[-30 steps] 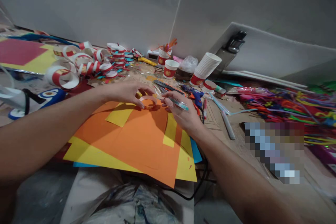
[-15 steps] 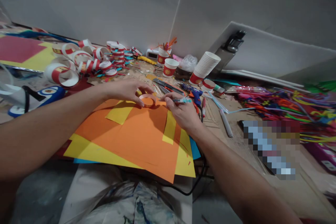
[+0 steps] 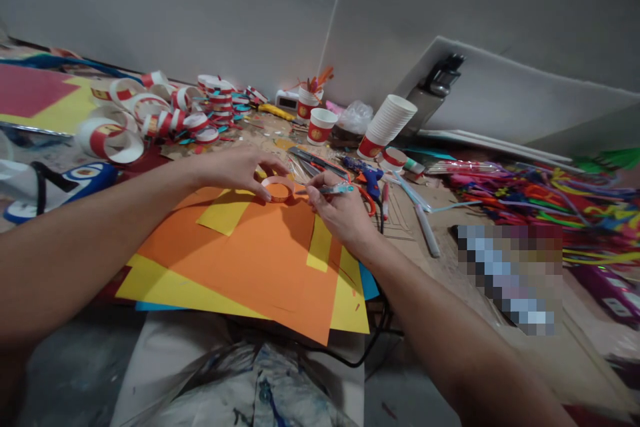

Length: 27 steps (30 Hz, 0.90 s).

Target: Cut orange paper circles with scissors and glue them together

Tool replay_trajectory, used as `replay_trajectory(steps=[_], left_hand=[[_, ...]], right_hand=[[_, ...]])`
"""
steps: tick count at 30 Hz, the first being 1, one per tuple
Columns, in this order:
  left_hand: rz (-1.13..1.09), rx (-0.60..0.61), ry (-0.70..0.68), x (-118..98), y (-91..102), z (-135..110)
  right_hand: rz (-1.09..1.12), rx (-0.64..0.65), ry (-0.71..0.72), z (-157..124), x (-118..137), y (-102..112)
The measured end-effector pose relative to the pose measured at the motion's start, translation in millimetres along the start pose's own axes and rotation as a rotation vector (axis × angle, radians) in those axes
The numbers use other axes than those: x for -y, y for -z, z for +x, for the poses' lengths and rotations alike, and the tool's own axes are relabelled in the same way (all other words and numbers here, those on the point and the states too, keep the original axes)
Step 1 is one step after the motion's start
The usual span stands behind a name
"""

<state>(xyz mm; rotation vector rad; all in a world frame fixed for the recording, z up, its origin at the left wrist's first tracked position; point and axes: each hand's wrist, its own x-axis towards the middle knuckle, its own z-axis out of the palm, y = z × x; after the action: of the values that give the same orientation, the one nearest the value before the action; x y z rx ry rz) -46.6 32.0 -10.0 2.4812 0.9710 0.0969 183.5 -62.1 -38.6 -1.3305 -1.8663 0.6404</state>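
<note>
now, just above centre frame, gripping a pen [image 3: 337,189] in the right hand [image 3: 344,210], aiming it left at a thin ring [image 3: 278,191] over the orange sheet [image 3: 260,257]; holding the ring loosely by its left edge in an arched left hand [image 3: 237,169] (yellow strips [image 3: 225,212] lying lower, either side).

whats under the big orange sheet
A yellow sheet sticks out beyond the orange sheet on its near and right sides, with blue paper below; anything else beneath is covered.
</note>
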Motion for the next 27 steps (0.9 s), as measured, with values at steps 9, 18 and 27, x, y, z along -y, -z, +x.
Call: replay_trajectory(steps=[9, 18, 27], left_hand=[[-0.003, -0.009, -0.018, 2.2, 0.1, 0.5], [0.006, -0.009, -0.017, 2.2, -0.1, 0.6], [0.003, -0.006, 0.009, 0.5, -0.2, -0.5]], right_hand=[[-0.008, 0.021, -0.035, -0.4, 2.4, -0.7], [-0.044, 0.025, -0.034, -1.1, 2.8, -0.2], [-0.067, 0.027, -0.043, -1.4, 3.9, 0.2]])
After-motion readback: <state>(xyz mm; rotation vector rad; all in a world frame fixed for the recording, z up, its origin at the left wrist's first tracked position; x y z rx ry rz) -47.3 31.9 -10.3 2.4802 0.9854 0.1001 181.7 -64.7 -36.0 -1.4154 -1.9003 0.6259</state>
